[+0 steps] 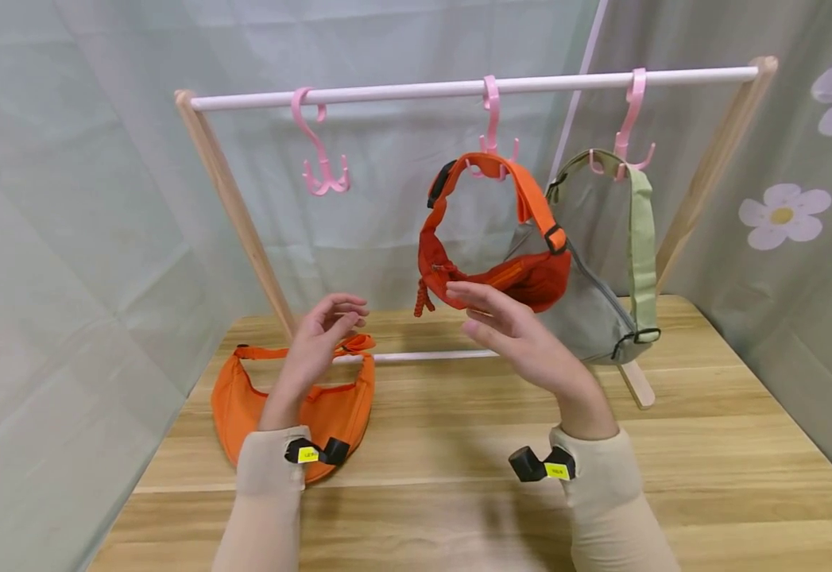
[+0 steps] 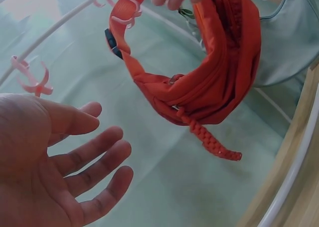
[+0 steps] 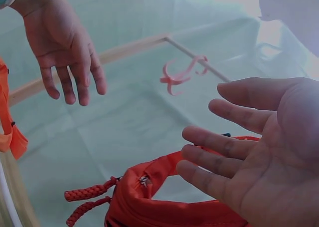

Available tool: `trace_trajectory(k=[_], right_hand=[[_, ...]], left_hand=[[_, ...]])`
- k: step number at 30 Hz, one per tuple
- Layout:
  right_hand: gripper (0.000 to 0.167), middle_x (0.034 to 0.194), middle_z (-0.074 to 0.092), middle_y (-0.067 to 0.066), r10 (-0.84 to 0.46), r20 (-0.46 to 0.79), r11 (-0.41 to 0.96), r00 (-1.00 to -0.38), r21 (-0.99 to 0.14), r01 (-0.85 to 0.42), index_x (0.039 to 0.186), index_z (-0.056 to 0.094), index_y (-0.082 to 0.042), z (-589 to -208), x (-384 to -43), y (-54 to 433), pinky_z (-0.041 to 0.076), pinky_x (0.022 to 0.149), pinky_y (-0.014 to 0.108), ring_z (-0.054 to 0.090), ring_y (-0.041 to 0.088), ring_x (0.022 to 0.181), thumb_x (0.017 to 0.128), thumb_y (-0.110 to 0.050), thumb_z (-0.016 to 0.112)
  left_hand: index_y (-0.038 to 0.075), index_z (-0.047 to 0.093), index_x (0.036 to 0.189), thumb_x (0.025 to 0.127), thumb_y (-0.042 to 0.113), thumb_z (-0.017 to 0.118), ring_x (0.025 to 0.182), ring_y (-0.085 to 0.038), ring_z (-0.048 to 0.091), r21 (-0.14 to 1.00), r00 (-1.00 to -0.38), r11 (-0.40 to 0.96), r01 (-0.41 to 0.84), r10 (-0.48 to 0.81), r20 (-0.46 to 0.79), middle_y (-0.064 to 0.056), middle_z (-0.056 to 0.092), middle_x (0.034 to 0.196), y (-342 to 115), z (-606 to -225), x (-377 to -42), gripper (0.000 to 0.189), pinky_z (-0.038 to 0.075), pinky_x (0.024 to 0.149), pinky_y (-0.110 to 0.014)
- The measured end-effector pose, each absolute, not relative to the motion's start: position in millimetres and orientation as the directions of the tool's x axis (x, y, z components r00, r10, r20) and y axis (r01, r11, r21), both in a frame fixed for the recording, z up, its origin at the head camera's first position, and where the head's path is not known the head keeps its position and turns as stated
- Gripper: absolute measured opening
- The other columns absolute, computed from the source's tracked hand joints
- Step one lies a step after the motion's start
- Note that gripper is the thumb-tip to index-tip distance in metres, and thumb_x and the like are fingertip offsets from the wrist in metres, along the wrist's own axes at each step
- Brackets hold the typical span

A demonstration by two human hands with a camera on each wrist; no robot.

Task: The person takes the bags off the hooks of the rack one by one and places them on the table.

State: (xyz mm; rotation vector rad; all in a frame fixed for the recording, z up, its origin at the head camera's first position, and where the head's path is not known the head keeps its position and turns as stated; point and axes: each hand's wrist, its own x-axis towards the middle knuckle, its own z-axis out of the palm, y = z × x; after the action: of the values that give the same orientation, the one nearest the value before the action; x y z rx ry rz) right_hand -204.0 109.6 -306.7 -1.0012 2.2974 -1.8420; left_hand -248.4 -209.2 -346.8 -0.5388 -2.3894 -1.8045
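A red-orange waist bag (image 1: 444, 266) hangs by its strap from the middle pink hook (image 1: 492, 119). My right hand (image 1: 523, 338) is in front of the bag's lower part, fingers loosely extended and holding nothing. To the left, my left hand (image 1: 315, 342) hovers above an orange crescent-shaped bag (image 1: 347, 421) lying on the table, its fingers relaxed and empty. In the left wrist view, that hand (image 2: 75, 162) is apart from the hanging bag (image 2: 219, 72). The right wrist view has both palms bare, with the right hand (image 3: 264, 152) close by the red-orange bag (image 3: 149, 202).
A white rail (image 1: 401, 92) on wooden legs spans the back of the wooden table (image 1: 444, 477). A grey-green bag (image 1: 594, 318) hangs from the right pink hook (image 1: 630, 119). The left pink hook (image 1: 319, 151) carries no bag. Curtains (image 1: 122, 238) surround the table.
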Motion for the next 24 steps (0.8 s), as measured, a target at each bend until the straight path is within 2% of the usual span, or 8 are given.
trace_trajectory(k=[3,7,9,15,24], right_hand=[[0.049,0.157,0.048,0.005,-0.472,0.374,0.071,-0.799,-0.887,-0.457,0.155,0.046,-0.008,-303.6,-201.1,113.8,0.048,0.109,0.033,0.043,0.036,0.146,0.108,-0.014,0.057],[0.047,0.155,0.050,0.008,-0.445,0.412,0.042,-0.795,-0.877,-0.478,0.154,0.047,-0.005,-297.8,-199.2,123.6,0.047,0.109,0.030,0.048,0.031,0.143,0.107,-0.008,0.056],[0.046,0.153,0.052,0.009,-0.437,0.446,0.039,-0.781,-0.858,-0.511,0.153,0.048,-0.003,-292.3,-198.9,130.6,0.046,0.110,0.031,0.050,0.028,0.141,0.107,-0.005,0.055],[0.043,0.150,0.054,0.016,-0.451,0.531,0.008,-0.718,-0.802,-0.598,0.149,0.051,0.001,-265.7,-196.2,154.0,0.042,0.115,0.034,0.052,0.024,0.138,0.106,-0.001,0.053],[0.041,0.147,0.058,0.012,-0.459,0.536,0.081,-0.709,-0.769,-0.634,0.147,0.053,0.001,-236.7,-199.1,176.0,0.045,0.110,0.025,0.057,0.020,0.133,0.106,0.000,0.053]], left_hand=[[0.002,0.059,0.134,0.110,0.014,0.054,0.110,-0.021,0.063,0.911,-0.931,0.230,0.342,0.213,0.296,-0.016,0.062,0.128,-203.9,-347.4,-247.9,0.028,0.054,0.095,-0.029],[0.004,0.058,0.136,0.109,0.015,0.056,0.117,-0.021,0.062,0.908,-0.924,0.215,0.360,0.221,0.313,-0.012,0.061,0.132,-197.0,-346.5,-246.6,0.030,0.054,0.097,-0.027],[0.006,0.056,0.138,0.109,0.016,0.056,0.120,-0.022,0.061,0.907,-0.918,0.202,0.370,0.229,0.324,-0.010,0.059,0.135,-194.4,-344.4,-245.0,0.031,0.053,0.098,-0.025],[0.005,0.055,0.139,0.109,0.014,0.056,0.123,-0.026,0.058,0.893,-0.899,0.180,0.412,0.242,0.365,-0.009,0.058,0.136,-191.4,-336.9,-239.9,0.032,0.052,0.102,-0.030],[0.007,0.056,0.139,0.109,0.017,0.057,0.124,-0.026,0.057,0.883,-0.889,0.192,0.427,0.264,0.373,-0.006,0.057,0.139,-185.5,-332.2,-242.7,0.032,0.051,0.099,-0.031]])
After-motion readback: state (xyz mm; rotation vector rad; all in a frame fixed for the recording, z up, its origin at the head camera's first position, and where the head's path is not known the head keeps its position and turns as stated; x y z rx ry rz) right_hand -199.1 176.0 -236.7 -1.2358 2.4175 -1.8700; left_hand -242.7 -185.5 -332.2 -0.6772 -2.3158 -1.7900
